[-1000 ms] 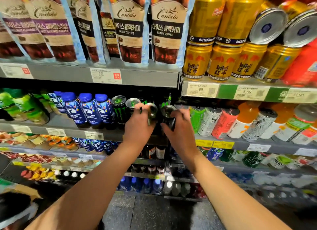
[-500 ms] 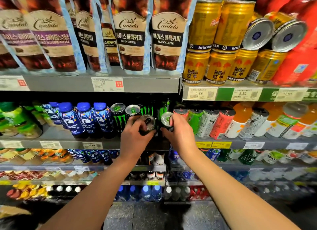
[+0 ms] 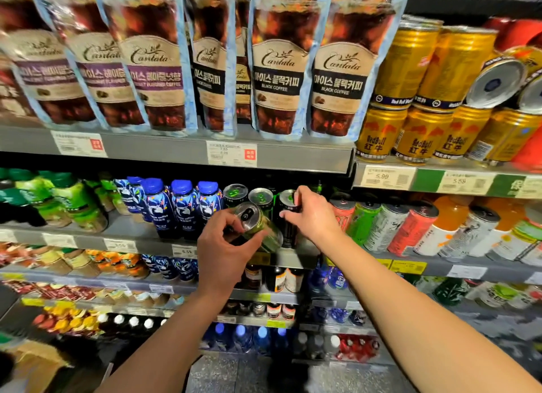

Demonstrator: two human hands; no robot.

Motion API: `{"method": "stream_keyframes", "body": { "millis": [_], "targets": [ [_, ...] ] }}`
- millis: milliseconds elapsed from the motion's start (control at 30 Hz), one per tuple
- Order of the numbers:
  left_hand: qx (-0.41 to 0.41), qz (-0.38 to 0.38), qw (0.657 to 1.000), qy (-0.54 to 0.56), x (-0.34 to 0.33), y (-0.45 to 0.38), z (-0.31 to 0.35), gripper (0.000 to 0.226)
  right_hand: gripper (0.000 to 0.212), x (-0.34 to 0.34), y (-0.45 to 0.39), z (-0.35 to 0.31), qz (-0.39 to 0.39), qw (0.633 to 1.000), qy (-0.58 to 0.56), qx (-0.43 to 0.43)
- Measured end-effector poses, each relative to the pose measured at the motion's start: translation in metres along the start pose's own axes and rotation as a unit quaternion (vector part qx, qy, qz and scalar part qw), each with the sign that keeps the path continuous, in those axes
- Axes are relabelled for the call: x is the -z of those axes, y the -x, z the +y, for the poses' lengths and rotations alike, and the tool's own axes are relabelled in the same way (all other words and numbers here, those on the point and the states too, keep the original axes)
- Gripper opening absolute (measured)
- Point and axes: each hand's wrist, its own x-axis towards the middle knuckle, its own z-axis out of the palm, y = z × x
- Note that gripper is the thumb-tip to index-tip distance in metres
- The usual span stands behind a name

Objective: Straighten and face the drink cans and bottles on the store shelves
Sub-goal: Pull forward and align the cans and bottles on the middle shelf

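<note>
**Two cans, mid-facing**

Fingers point(image 3: 234, 219) of the left hand point(image 3: 225, 252) are wrapping round a green can point(image 3: 258, 225), holding it tipped at the front edge of the middle shelf point(image 3: 140, 237), long axis leaning, lid pointing up and toward the camera. Right hand point(image 3: 315, 214) is pinching the rim of an upright black Monster can point(image 3: 289, 219) just beside it. Guessing both are full: stiff, a bit heavy, slick aluminium, so gripping mid-body beats grabbing the lid.

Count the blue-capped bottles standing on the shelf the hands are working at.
4: blue-capped bottles in a row left of the black cans, at and. More may be hidden behind them.
</note>
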Motion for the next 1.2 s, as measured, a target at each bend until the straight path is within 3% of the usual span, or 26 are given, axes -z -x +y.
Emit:
{"method": "stream_keyframes", "body": {
  "millis": [367, 533, 700, 867, 1000, 1067, 1200],
  "targets": [
    [0.009, -0.041, 0.998, 0.046, -0.016, 0.008, 0.002, 0.038, 0.055, 0.007, 0.008, -0.002, -0.016, 0.998, -0.053, -0.027],
    [0.017, -0.051, 0.997, 0.061, -0.052, 0.013, 0.014, 0.036, 0.032, 0.023, 0.041, 0.028, 0.066, 0.991, -0.106, -0.039],
    [0.054, -0.038, 0.997, 0.04, -0.09, 0.02, 0.027, 0.039, 0.013, 0.04, 0.065, 0.065, 0.101, 0.979, -0.17, -0.044],
    [0.054, 0.008, 0.998, -0.007, -0.118, 0.024, 0.04, 0.036, 0.01, 0.051, 0.067, 0.091, 0.09, 0.98, -0.17, -0.046],
    [0.052, 0.046, 0.996, -0.051, -0.132, 0.023, 0.043, 0.038, 0.019, 0.051, 0.068, 0.102, 0.105, 0.977, -0.183, 0.014],
    [0.062, 0.054, 0.994, -0.072, -0.137, 0.023, 0.042, 0.038, 0.009, 0.052, 0.067, 0.104, 0.085, 0.975, -0.204, -0.004],
    [0.073, 0.061, 0.992, -0.082, -0.149, 0.024, 0.037, 0.042, 0.012, 0.053, 0.065, 0.113, 0.056, 0.973, -0.222, -0.008]
  ]
}}
